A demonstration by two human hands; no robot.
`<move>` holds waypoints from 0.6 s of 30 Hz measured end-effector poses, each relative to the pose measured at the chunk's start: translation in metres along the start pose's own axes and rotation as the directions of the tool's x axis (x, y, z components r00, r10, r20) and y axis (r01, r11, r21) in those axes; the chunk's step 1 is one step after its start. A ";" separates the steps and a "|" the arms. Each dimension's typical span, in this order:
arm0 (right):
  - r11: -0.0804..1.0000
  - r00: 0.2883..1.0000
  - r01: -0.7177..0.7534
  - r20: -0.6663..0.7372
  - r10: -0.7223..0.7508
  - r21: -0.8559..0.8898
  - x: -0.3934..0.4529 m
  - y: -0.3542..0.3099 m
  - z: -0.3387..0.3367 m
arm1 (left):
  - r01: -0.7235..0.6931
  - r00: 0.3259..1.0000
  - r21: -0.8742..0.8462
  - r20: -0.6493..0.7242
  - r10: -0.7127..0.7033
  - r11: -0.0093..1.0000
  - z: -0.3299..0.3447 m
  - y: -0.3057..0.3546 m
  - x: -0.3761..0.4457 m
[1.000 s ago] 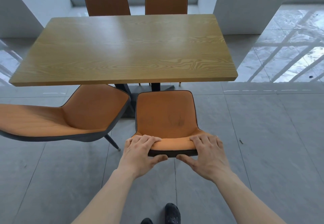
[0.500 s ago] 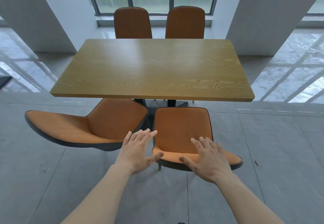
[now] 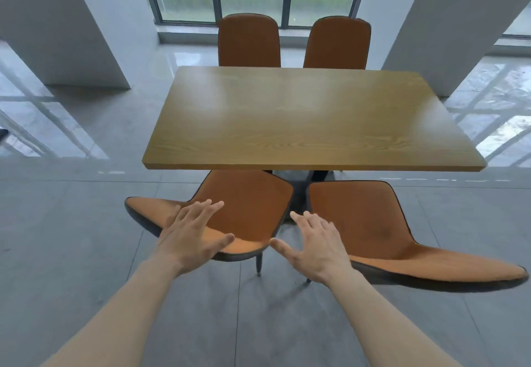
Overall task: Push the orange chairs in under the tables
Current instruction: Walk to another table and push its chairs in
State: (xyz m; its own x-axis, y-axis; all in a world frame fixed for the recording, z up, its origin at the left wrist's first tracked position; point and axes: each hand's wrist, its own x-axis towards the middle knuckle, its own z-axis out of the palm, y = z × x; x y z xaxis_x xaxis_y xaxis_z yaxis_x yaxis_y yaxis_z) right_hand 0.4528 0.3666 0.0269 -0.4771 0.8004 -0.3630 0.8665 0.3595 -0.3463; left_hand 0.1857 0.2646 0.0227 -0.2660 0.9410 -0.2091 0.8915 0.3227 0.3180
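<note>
Left hand [image 3: 192,233] spread over near-left chair [image 3: 244,208], right hand [image 3: 317,244] beside — both empty

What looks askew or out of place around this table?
The near left chair sits turned at an angle to the table, not square like the two far chairs. The near right chair has a dark smudge.

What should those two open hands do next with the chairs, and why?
Probably take hold of the backrest of the near left chair and push it toward the table. Both the left hand and right hand are open and hold nothing. That chair sits askew, its seat sticking out to the left rather than tucked under, and the left hand already hovers over its backrest.
</note>
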 end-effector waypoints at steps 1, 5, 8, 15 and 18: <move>1.000 1.000 0.010 0.004 -0.011 0.006 0.004 -0.022 0.010 | 0.007 1.000 0.002 0.011 -0.007 1.000 -0.007 -0.021 0.000; 0.999 0.998 0.026 0.058 -0.028 0.040 0.017 -0.088 0.044 | -0.025 0.999 0.019 0.027 0.025 0.999 -0.023 -0.091 0.002; 0.997 0.997 0.020 0.077 -0.026 0.073 0.025 -0.124 0.061 | -0.066 0.997 0.042 0.049 0.064 0.997 -0.028 -0.126 0.009; 0.986 0.985 -0.059 0.169 0.032 0.154 0.041 -0.174 0.097 | -0.189 0.968 0.108 0.188 0.167 0.976 -0.023 -0.178 0.042; 0.990 0.988 -0.074 0.145 0.057 0.116 0.044 -0.179 0.112 | -0.206 0.960 0.125 0.218 0.176 0.970 -0.018 -0.184 0.049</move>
State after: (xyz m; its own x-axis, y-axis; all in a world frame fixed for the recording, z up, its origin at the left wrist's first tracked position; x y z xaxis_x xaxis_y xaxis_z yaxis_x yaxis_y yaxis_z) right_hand 0.2600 0.2838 -0.0245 -0.4431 0.7415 -0.5039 0.8767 0.2409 -0.4164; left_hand 0.0021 0.2530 -0.0294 -0.0184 0.9379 -0.3464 0.9659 0.1062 0.2362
